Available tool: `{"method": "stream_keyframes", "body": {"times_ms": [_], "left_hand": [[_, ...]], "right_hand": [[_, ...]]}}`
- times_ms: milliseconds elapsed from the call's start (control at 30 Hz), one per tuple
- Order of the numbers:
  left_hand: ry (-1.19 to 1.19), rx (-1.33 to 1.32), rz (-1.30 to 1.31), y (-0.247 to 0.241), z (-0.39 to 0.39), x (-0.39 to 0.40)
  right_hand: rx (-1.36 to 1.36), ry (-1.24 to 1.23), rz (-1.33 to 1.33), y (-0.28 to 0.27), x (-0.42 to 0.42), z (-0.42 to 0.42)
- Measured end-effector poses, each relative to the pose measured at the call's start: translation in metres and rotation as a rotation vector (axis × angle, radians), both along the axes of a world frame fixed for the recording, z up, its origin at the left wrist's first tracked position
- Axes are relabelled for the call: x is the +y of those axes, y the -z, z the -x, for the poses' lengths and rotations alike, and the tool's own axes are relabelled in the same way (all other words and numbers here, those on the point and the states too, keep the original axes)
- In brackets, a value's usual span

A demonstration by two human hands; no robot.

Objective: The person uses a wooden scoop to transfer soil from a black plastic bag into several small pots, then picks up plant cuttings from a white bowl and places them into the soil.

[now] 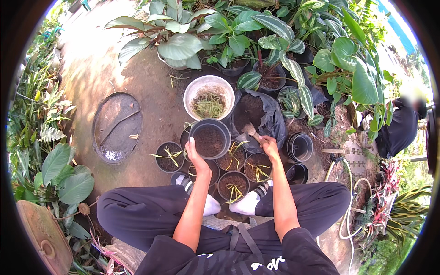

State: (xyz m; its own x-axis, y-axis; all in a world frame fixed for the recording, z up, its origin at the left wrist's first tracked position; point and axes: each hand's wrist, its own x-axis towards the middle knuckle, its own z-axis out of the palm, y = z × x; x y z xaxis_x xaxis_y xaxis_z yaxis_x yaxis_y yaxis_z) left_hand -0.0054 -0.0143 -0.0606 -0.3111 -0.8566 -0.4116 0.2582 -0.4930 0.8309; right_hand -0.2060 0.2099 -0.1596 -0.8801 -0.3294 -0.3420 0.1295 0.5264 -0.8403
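Observation:
My left hand (pixel 197 154) grips the near left side of a black plastic pot (pixel 210 139), which is partly filled with dark soil and held above the other pots. In my right hand (pixel 269 146) is the handle of a small trowel (pixel 251 131); its blade points into a black plastic bag (pixel 273 118) of dark soil (pixel 248 108). Beneath and around the held pot stand several black pots with soil and thin yellow-green cuttings, among them one at the left (pixel 168 157) and one near my feet (pixel 233 186). A white tub (pixel 209 82) beyond them contains loose green cuttings.
Stacked empty black pots (pixel 299 147) stand right of the bag, with another pot (pixel 297 174) lying nearer. Leafy potted plants (pixel 180 46) line the far side. A round sunken basin (pixel 117 127) lies left. At the right are a hose (pixel 347 206) and another person (pixel 397 127).

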Motion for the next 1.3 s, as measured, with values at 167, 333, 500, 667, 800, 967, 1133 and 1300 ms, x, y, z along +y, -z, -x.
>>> {"method": "stream_keyframes", "body": {"times_ms": [167, 333, 500, 667, 800, 967, 1133, 1300], "left_hand": [[0.006, -0.052, 0.064, 0.002, -0.004, -0.001], [0.011, -0.068, 0.072, -0.001, -0.002, -0.002], [0.006, -0.029, 0.037, -0.004, -0.006, 0.002], [0.054, 0.030, -0.044, -0.001, -0.013, -0.001], [0.078, -0.061, 0.014, -0.016, -0.009, 0.006], [0.153, 0.108, -0.011, -0.025, -0.011, 0.017], [0.174, 0.234, -0.075, -0.021, -0.012, 0.013], [0.160, 0.222, -0.163, -0.048, -0.013, 0.016]], "right_hand": [[-0.229, 0.043, 0.031, -0.008, 0.001, -0.003], [-0.307, 0.039, 0.079, -0.042, 0.009, -0.005], [-0.270, 0.009, 0.159, -0.079, 0.014, 0.002], [-0.234, -0.103, 0.285, -0.131, 0.016, 0.012], [-0.223, -0.233, 0.332, -0.176, 0.013, 0.009], [-0.148, -0.502, 0.302, -0.225, -0.003, -0.008], [0.121, -0.650, 0.208, -0.245, -0.028, -0.031], [0.173, -0.600, 0.116, -0.261, -0.035, -0.043]]}}
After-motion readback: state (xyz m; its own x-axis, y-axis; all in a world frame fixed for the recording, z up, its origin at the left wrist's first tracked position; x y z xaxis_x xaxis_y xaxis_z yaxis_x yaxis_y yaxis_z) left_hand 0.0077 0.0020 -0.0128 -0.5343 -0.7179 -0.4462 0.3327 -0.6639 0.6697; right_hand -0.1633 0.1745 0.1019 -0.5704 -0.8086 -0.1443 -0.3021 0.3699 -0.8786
